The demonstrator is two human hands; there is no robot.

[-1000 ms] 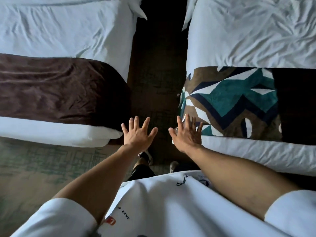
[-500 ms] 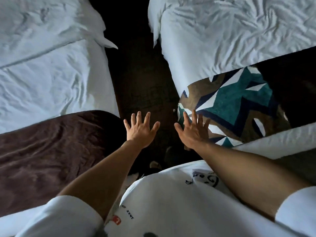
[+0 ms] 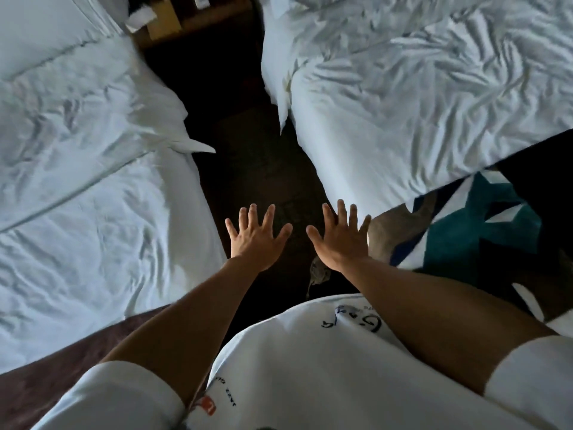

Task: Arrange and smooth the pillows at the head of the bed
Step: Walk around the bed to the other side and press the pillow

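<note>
I stand in the dark aisle between two beds with white bedding. My left hand [image 3: 255, 238] and my right hand [image 3: 339, 238] are held out in front of me over the aisle, fingers spread, holding nothing. A white pillow [image 3: 46, 29] lies at the head of the left bed [image 3: 77, 187], at the top left corner of the view. On the right bed [image 3: 418, 113] a crumpled white pillow [image 3: 356, 23] shows at the top edge. Neither hand touches a pillow or a bed.
A wooden nightstand [image 3: 186, 20] with a box and papers stands between the bed heads. A brown runner [image 3: 62, 364] crosses the left bed's foot; a teal, navy and brown patterned runner [image 3: 471, 231] crosses the right bed. Dark carpet [image 3: 254, 156] fills the narrow aisle.
The view has advanced up the aisle toward the bed heads. The runners slid down and back; the pillows and nightstand came into view. Both hands stay spread and empty.
</note>
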